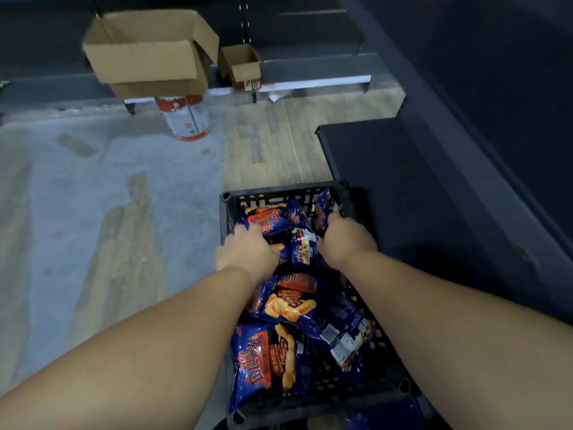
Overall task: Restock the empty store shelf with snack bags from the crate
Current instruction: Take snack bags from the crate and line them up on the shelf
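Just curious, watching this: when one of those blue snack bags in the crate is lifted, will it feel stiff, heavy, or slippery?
The snack bag looks puffed, so it is probably light for its size. Its glossy, creased film suggests it would flex and may slide in the left hand. The pictured puffs are probably crushable, so a hard squeeze seems risky.

Dim light here. The floor (93, 187) is pale grey, patchy, giving way to wood-look planks (266, 144). Dark shelving (465, 72) runs along the back and right. Two open cardboard boxes (145, 57) sit there, a red-and-white can (184, 117) below.
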`<state>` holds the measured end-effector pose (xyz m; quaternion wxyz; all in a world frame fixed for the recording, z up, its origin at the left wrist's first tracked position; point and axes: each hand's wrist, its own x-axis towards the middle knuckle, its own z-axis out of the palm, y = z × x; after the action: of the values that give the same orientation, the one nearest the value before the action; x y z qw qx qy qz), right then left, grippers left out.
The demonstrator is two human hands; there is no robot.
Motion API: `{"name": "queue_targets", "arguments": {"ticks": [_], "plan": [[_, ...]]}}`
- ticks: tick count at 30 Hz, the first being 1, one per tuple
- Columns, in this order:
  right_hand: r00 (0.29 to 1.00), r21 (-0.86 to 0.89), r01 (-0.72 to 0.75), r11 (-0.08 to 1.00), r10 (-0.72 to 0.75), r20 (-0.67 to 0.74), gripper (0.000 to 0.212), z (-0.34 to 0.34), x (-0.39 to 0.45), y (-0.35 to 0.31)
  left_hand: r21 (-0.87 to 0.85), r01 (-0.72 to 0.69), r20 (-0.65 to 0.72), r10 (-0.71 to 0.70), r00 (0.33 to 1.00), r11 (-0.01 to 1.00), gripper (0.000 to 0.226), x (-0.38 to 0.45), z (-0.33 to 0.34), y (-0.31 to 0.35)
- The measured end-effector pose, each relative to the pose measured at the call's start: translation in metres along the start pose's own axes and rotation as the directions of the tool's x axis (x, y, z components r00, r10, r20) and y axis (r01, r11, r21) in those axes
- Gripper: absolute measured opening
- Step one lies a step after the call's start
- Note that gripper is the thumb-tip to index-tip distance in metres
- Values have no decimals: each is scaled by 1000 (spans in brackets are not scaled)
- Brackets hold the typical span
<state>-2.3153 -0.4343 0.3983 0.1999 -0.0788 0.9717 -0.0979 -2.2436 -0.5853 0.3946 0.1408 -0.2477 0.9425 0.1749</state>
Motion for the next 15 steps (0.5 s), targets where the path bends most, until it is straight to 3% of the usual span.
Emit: {"name": "queue_targets", "arguments": {"ticks": [7,11,15], "plan": [[997,166,-14,986,27,-71,31,-10,-22,-19,-64,-131,-34,129,991,989,11,-11,-30,7],[990,269,-60,961,92,-107,30,-6,-36,-26,-124,-194,-73,186,980,973,11,-6,-36,3],[973,330,-137,934,189,-130,37,7,-49,-39,-167,-278,-72,269,960,946,25,1,-38,-14]]}}
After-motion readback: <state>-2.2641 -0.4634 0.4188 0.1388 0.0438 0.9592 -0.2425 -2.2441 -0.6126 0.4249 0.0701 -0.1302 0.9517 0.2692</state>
